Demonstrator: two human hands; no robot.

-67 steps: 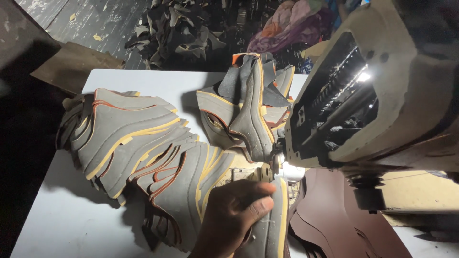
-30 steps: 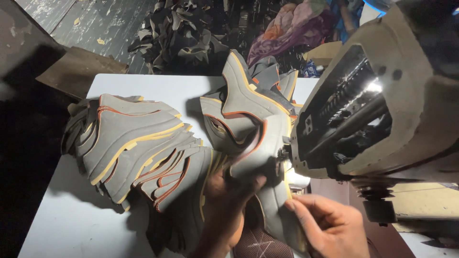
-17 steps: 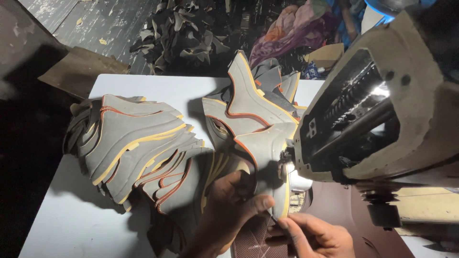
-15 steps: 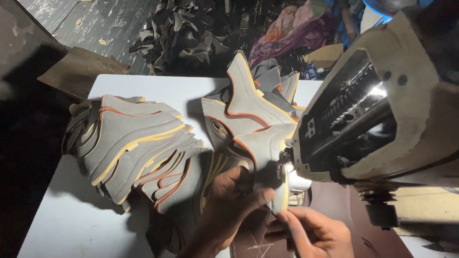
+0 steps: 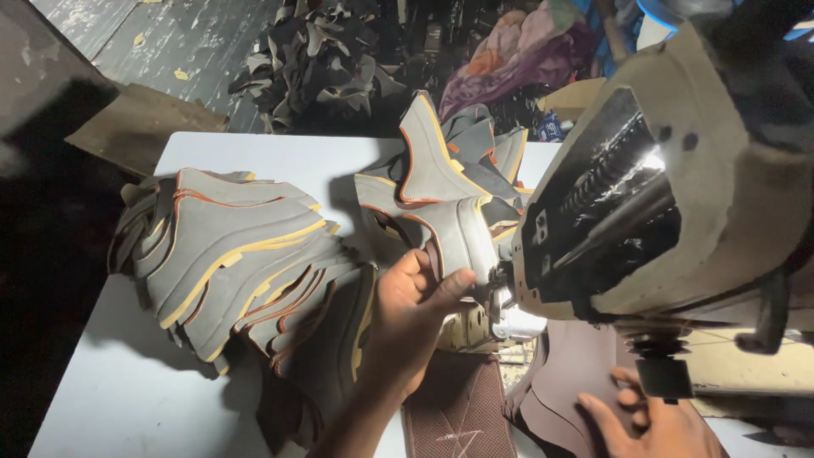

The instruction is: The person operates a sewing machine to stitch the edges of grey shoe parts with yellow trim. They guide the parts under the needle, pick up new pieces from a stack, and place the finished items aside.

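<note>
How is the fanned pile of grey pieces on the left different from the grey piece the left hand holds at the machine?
The fanned pile lies flat and untouched on the white table, many pieces overlapping. The held piece is one piece, gripped by the left hand and pressed against the sewing machine, bent and standing up rather than flat. The pile sits in shade; the held piece catches the machine's lamp. Both are grey with yellow and reddish-brown edging.

The left hand (image 5: 415,309) grips a grey shoe-upper piece (image 5: 462,242) at the sewing machine (image 5: 678,212), fingers curled over its edge. The right hand (image 5: 653,420) lies flat on a brown leather piece (image 5: 577,373) below. A fanned stack of grey uppers (image 5: 237,263) rests on the white desk (image 5: 110,399).
</note>
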